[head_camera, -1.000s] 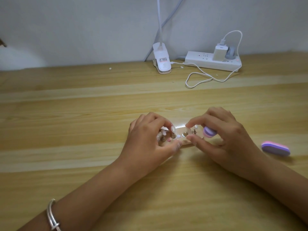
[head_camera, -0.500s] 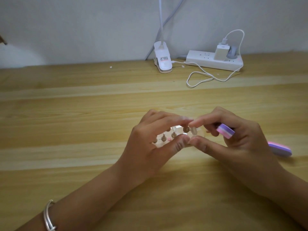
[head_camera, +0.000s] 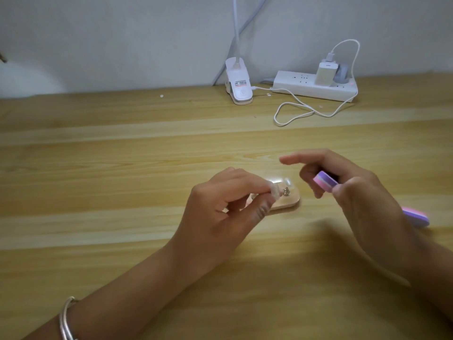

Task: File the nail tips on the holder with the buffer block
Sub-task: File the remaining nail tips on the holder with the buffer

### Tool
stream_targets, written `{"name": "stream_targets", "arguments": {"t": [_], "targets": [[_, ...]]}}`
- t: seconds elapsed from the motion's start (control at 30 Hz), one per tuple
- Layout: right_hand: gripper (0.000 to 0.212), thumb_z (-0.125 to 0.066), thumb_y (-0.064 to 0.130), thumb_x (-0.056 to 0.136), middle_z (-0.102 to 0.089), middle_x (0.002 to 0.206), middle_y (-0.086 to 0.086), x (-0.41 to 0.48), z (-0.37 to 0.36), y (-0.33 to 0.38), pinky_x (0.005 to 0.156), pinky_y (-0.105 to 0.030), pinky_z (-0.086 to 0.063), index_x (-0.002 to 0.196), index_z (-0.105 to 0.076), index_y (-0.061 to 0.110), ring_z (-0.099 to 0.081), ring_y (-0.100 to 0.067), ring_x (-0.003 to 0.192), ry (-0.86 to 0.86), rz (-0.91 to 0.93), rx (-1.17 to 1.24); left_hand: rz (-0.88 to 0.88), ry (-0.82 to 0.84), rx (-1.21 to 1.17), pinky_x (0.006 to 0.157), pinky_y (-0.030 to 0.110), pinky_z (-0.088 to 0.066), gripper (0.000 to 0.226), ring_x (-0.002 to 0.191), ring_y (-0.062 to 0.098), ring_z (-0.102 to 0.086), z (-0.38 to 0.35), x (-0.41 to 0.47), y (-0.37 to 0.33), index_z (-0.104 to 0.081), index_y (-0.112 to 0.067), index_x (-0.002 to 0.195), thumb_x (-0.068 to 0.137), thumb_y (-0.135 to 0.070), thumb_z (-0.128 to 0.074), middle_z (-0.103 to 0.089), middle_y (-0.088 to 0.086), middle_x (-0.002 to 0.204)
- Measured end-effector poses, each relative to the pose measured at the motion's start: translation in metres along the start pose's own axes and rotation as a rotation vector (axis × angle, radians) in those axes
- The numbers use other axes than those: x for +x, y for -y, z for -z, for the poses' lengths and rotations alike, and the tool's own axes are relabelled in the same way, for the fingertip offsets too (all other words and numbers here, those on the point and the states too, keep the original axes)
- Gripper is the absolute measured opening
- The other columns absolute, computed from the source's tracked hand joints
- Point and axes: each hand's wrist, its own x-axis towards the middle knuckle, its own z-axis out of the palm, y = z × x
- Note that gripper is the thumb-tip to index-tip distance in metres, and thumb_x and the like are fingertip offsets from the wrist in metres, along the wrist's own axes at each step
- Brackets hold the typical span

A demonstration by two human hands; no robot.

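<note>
Left hand (head_camera: 220, 212): pinching a blurred nail tip (head_camera: 349, 190), hiding most of the holder (head_camera: 285, 201).
Right hand (head_camera: 355, 192): gripping the buffer (head_camera: 324, 180), forefinger out.

Wood-grain table (head_camera: 122, 192); glossy, probably acrylic holder (head_camera: 286, 201); matt foam buffer block (head_camera: 324, 181).

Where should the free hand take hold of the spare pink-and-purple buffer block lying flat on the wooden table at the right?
Probably across the long side edges of the spare pink-and-purple buffer block, coming from above. It lies flat on the wooden table, so only top and edges are open. Its near end is hidden behind the right hand, which already holds another block, so approach from the far end.
</note>
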Motion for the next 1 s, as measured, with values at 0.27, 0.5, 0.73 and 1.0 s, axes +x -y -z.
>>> {"name": "stream_targets", "arguments": {"t": [0.27, 0.5, 0.73, 1.0], "targets": [[0.027, -0.051, 0.015, 0.102, -0.061, 0.118, 0.002, -0.007, -0.007, -0.002, 0.094, -0.025, -0.047, 0.127, -0.060, 0.016, -0.061, -0.020, 0.111, 0.098, 0.327, -0.342, 0.017, 0.014, 0.088, 0.053, 0.030, -0.041, 0.007, 0.058, 0.018, -0.053, -0.007, -0.003, 0.000, -0.076, -0.007, 0.087, 0.084, -0.003, -0.071, -0.063, -0.007, 0.072], [0.027, -0.062, 0.004, 0.094, -0.061, 0.112, -0.009, -0.003, -0.006, -0.002, 0.092, -0.029, -0.051, 0.120, -0.068, 0.009, -0.062, -0.017, 0.106, 0.022, 0.418, -0.490, 0.080, 0.009, 0.039, 0.056, 0.039, -0.046, 0.014, 0.064, 0.021, -0.061, -0.005, -0.002, 0.003, -0.077, -0.010, 0.097, 0.086, -0.004, -0.072, -0.071, -0.002, 0.080], [0.025, -0.066, 0.007, 0.093, -0.067, 0.100, -0.004, 0.002, 0.004, -0.003, 0.081, -0.044, -0.052, 0.118, -0.069, 0.008, -0.065, -0.025, 0.093, -0.029, 0.474, -0.584, 0.099, 0.002, 0.015, 0.054, 0.041, -0.047, 0.014, 0.065, 0.027, -0.063, -0.004, -0.001, 0.004, -0.077, -0.011, 0.097, 0.086, -0.007, -0.070, -0.073, 0.000, 0.083], [0.026, -0.064, 0.003, 0.094, -0.066, 0.107, -0.006, 0.002, 0.004, -0.006, 0.084, -0.039, -0.052, 0.119, -0.069, 0.008, -0.065, -0.025, 0.097, -0.008, 0.506, -0.605, 0.102, 0.000, 0.058, 0.054, 0.041, -0.047, 0.014, 0.064, 0.026, -0.063, -0.004, -0.001, 0.005, -0.077, -0.011, 0.096, 0.085, -0.007, -0.070, -0.073, 0.000, 0.081]]}}
